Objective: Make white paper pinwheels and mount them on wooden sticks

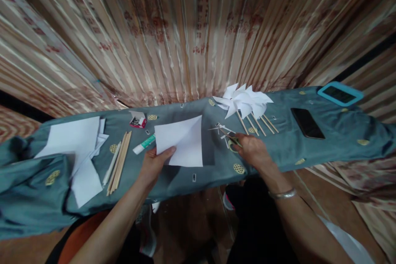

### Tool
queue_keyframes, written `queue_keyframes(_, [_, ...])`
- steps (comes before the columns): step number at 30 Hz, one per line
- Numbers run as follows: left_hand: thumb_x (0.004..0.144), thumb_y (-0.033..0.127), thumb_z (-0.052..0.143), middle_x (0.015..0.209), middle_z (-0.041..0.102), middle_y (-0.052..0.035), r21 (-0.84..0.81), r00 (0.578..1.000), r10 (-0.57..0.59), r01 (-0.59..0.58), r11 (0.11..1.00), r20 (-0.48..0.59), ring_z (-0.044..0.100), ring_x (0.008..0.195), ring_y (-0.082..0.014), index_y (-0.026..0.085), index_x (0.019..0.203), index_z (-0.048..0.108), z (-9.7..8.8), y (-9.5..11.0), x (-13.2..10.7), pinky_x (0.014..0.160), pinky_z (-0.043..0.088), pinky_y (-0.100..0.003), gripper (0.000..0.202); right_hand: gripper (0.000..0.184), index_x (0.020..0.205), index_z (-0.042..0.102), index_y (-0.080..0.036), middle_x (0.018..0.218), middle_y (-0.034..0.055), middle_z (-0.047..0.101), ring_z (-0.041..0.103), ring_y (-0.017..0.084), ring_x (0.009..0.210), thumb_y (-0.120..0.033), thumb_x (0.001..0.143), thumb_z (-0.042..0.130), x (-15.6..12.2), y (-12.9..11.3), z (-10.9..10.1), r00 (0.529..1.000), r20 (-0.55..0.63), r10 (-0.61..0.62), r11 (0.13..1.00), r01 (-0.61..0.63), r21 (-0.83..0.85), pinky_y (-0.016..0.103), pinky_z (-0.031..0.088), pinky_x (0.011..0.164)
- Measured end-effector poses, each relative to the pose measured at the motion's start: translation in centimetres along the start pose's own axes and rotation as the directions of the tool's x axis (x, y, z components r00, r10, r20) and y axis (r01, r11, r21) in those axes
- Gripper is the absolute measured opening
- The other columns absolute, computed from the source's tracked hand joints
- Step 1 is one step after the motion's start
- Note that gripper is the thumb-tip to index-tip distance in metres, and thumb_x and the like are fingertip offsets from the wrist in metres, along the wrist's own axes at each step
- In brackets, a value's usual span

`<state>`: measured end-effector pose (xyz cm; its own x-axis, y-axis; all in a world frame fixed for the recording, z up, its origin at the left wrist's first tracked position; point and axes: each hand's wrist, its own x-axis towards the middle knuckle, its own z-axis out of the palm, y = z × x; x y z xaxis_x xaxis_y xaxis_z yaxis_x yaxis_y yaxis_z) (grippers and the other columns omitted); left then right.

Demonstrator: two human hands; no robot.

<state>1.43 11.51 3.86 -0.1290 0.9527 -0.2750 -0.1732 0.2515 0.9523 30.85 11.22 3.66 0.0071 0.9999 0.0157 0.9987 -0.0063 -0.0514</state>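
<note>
My left hand (154, 164) pinches the near left corner of a white square paper sheet (182, 140), thumb on top, holding it just over the grey-blue cloth (278, 148). My right hand (252, 148) rests on the cloth to the right of the sheet, fingers closed around a pair of scissors (230, 139) with pale handles. Small white paper scraps (220, 128) lie by the scissor tips. Several finished white paper pinwheels (243, 101) on wooden sticks lie just beyond my right hand.
A stack of white paper (74, 140), loose wooden sticks (119, 161), a glue stick (144, 143) and a small red-and-white box (137, 120) lie at the left. A black phone (307, 123) and a blue-cased tablet (339, 93) sit at the right. A striped curtain hangs behind.
</note>
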Motion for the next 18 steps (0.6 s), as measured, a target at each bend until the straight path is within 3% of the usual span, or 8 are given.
queue_keyframes(4, [0.047, 0.038, 0.088, 0.086, 0.076, -0.0090, 0.009, 0.994, 0.093, -0.093, 0.996, -0.059, 0.069, 0.075, -0.0227, 0.013, 0.079, 0.075, 0.2, 0.9, 1.1, 0.075, 0.055, -0.034, 0.042, 0.025, 0.107, 0.063, -0.012, 0.094, 0.0185, 0.073, 0.069, 0.031, 0.088, -0.017, 0.083, 0.056, 0.0, -0.4, 0.6, 0.998, 0.012, -0.058, 0.998, 0.059, -0.030, 0.037, 0.050, 0.075])
queue_keyframes(7, [0.048, 0.038, 0.087, 0.075, 0.075, -0.0061, 0.044, 0.978, 0.165, -0.161, 0.986, -0.124, 0.066, 0.065, -0.0204, 0.014, 0.074, 0.074, -0.1, 1.4, 2.3, 0.064, 0.055, -0.031, 0.037, 0.023, 0.103, 0.065, -0.013, 0.086, 0.0157, 0.074, 0.070, 0.029, 0.083, -0.017, 0.083, 0.054, 0.2, -0.6, 0.4, 0.999, 0.034, -0.013, 1.000, 0.013, -0.009, 0.035, 0.049, 0.071])
queue_keyframes(10, [0.050, 0.037, 0.085, 0.069, 0.073, -0.0022, 0.087, 0.949, 0.262, -0.250, 0.964, -0.178, 0.064, 0.062, -0.0183, 0.017, 0.071, 0.075, -0.8, 2.1, 3.5, 0.059, 0.053, -0.028, 0.031, 0.019, 0.095, 0.067, -0.018, 0.080, 0.0087, 0.074, 0.070, 0.024, 0.075, -0.023, 0.078, 0.061, 0.3, -0.3, 0.0, 0.996, 0.083, 0.023, 0.952, -0.047, 0.303, 0.032, 0.049, 0.065])
queue_keyframes(12, [0.050, 0.035, 0.084, 0.069, 0.073, -0.0006, 0.090, 0.932, 0.308, -0.296, 0.951, -0.192, 0.062, 0.060, -0.0169, 0.017, 0.071, 0.075, -1.2, 2.6, 4.2, 0.058, 0.052, -0.027, 0.029, 0.022, 0.092, 0.067, -0.020, 0.079, 0.0050, 0.073, 0.068, 0.020, 0.069, -0.030, 0.073, 0.067, 0.3, -0.1, -0.4, 0.986, 0.169, 0.008, 0.753, -0.117, 0.647, 0.029, 0.047, 0.057])
queue_keyframes(14, [0.049, 0.032, 0.084, 0.070, 0.073, 0.0000, 0.069, 0.921, 0.332, -0.325, 0.943, -0.204, 0.062, 0.060, -0.0155, 0.017, 0.076, 0.077, -1.6, 3.0, 4.8, 0.058, 0.051, -0.026, 0.032, 0.032, 0.094, 0.066, -0.019, 0.079, 0.0042, 0.073, 0.067, 0.019, 0.067, -0.036, 0.068, 0.073, 0.3, -0.4, -0.7, 0.963, 0.264, -0.051, 0.422, -0.219, 0.880, 0.026, 0.045, 0.051])
queue_keyframes(16, [0.047, 0.031, 0.085, 0.071, 0.073, 0.0002, 0.045, 0.913, 0.339, -0.338, 0.940, -0.229, 0.061, 0.059, -0.0143, 0.017, 0.080, 0.077, -1.8, 3.5, 5.1, 0.059, 0.051, -0.025, 0.036, 0.043, 0.098, 0.066, -0.019, 0.082, 0.0048, 0.073, 0.068, 0.019, 0.070, -0.039, 0.063, 0.080, 0.2, -1.1, -1.0, 0.944, 0.313, -0.110, 0.109, -0.301, 0.947, 0.026, 0.047, 0.054])
queue_keyframes(18, [0.046, 0.030, 0.086, 0.071, 0.073, 0.0002, 0.020, 0.909, 0.332, -0.338, 0.941, -0.251, 0.061, 0.059, -0.0133, 0.017, 0.080, 0.077, -1.9, 3.9, 5.2, 0.059, 0.052, -0.025, 0.037, 0.046, 0.097, 0.068, -0.019, 0.084, 0.0043, 0.073, 0.068, 0.017, 0.073, -0.039, 0.058, 0.085, 0.1, -2.2, -1.3, 0.935, 0.332, -0.124, -0.105, -0.345, 0.933, 0.026, 0.050, 0.062])
